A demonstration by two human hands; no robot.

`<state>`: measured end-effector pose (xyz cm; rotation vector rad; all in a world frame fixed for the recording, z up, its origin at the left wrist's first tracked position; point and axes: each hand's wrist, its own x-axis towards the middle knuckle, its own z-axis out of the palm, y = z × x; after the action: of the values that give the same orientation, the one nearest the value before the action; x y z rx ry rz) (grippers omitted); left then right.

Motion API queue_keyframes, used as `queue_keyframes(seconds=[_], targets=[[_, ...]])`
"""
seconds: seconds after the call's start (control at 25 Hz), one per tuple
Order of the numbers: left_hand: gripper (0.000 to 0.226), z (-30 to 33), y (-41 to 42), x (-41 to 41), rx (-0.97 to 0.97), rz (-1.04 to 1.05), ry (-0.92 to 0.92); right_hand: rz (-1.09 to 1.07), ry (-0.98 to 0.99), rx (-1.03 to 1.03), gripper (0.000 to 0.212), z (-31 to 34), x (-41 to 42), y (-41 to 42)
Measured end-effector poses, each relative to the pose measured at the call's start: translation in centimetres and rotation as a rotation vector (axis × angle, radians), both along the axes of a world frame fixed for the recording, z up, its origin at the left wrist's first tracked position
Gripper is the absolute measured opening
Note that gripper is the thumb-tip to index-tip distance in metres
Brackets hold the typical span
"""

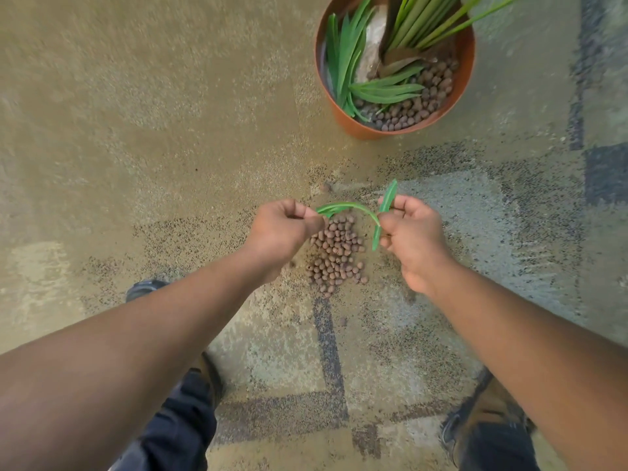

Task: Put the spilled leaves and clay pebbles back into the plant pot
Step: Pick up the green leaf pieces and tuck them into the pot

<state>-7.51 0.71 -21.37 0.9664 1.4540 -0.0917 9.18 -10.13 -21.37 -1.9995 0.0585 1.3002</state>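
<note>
- Head view: the left hand (289, 222) is curled and pinches one end of a long thin curved green leaf (350, 207). The right hand (413, 229) is curled too and pinches a straight green leaf (385, 212) that points up and away; the curved leaf's other end meets it there.
- A heap of small round brown clay pebbles (336, 254) lies on the speckled tan floor (136, 130), right under and between both hands.
- The round orange plastic plant pot (464, 76) stands well ahead and a bit to the right (nearer the right hand), with leaves and pebbles inside.
- I think the leaves go forward-right next; the pebbles are not yet picked up.
</note>
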Motion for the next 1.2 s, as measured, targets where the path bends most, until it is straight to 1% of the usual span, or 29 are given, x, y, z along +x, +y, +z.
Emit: queue_keyframes(seconds=[0.08, 0.2, 0.28, 0.32, 0.4, 0.48, 0.56, 0.68, 0.76, 0.84, 0.92, 1.0, 1.08, 1.16, 1.2], targets=[[0.013, 1.3, 1.1, 1.0, -0.042, 0.120, -0.124, -0.111, -0.012, 0.127, 0.027, 1.4, 1.2, 1.7], [0.018, 4.0, 2.7, 3.0, 0.013, 0.211, -0.321, -0.229, -0.116, 0.295, 0.024, 3.8, 3.5, 4.7], [0.019, 5.6, 3.9, 4.6, 0.096, 0.267, -0.401, -0.219, -0.180, 0.329, 0.021, 4.8, 4.9, 6.5], [0.017, 6.3, 4.7, 5.6, 0.138, 0.290, -0.422, -0.190, -0.211, 0.314, 0.019, 4.9, 5.6, 7.3], [0.013, 7.1, 6.3, 7.7, 0.249, 0.316, -0.410, -0.121, -0.273, 0.227, 0.018, 4.6, 7.1, 9.0], [0.012, 6.9, 7.8, 9.8, 0.386, 0.350, -0.325, -0.054, -0.363, 0.124, 0.021, 3.8, 8.4, 10.2], [0.012, 6.1, 8.6, 11.5, 0.462, 0.348, -0.238, 0.060, -0.510, 0.025, 0.019, 2.7, 9.3, 10.9], [0.011, 4.7, 8.6, 13.3, 0.464, 0.208, -0.151, 0.241, -0.635, -0.058, 0.016, 2.0, 9.6, 11.5], [0.017, 4.0, 8.6, 14.0, 0.463, 0.107, -0.077, 0.272, -0.651, -0.079, 0.018, 1.5, 9.8, 11.6], [0.023, 3.5, 8.8, 14.4, 0.476, 0.023, -0.004, 0.269, -0.661, -0.078, 0.019, 1.4, 9.8, 11.6], [0.024, 3.3, 9.1, 14.5, 0.511, -0.118, 0.061, 0.257, -0.683, -0.062, 0.010, 1.4, 9.7, 11.3], [0.021, 3.5, 9.2, 14.4, 0.561, -0.265, 0.098, 0.201, -0.694, -0.044, 0.020, 1.4, 9.6, 11.0], [0.017, 4.0, 9.2, 14.2, 0.644, -0.379, 0.142, 0.113, -0.667, -0.021, 0.023, 1.5, 9.6, 10.8], [0.015, 4.4, 9.5, 13.7, 0.715, -0.478, 0.192, 0.095, -0.647, -0.023, 0.016, 1.5, 9.7, 10.9], [0.015, 4.4, 9.6, 13.5, 0.721, -0.523, 0.205, 0.112, -0.639, -0.031, 0.014, 1.5, 9.8, 10.9]])
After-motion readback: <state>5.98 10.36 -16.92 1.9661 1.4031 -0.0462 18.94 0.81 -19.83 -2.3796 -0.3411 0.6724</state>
